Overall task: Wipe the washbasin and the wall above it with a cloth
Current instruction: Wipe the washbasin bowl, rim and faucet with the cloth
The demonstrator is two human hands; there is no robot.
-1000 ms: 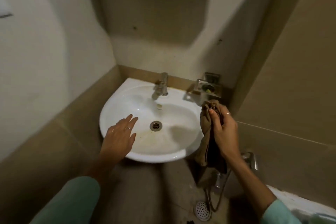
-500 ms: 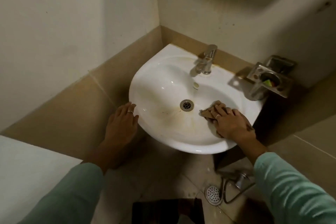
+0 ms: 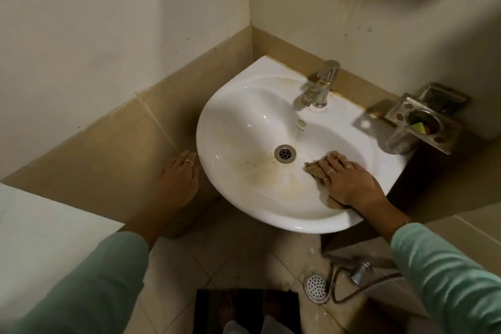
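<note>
A white washbasin is seen fixed in the corner, with brownish staining spread around the drain and toward the front of the bowl. A tan cloth is pressed flat against the inside of the bowl, just to the right of the drain, by the right hand; the hand is laid palm down with the fingers extended over the cloth, and a further fold of cloth is seen beneath the heel of the hand near the front rim. The left hand is held open and empty, fingers loosely extended, just beside the left outer edge of the basin; whether the rim is touched cannot be told. A chrome tap is mounted at the back of the basin. A metal holder is fixed to the wall at the right of the basin, with a cup set in it. Teal sleeves are worn on both arms.
</note>
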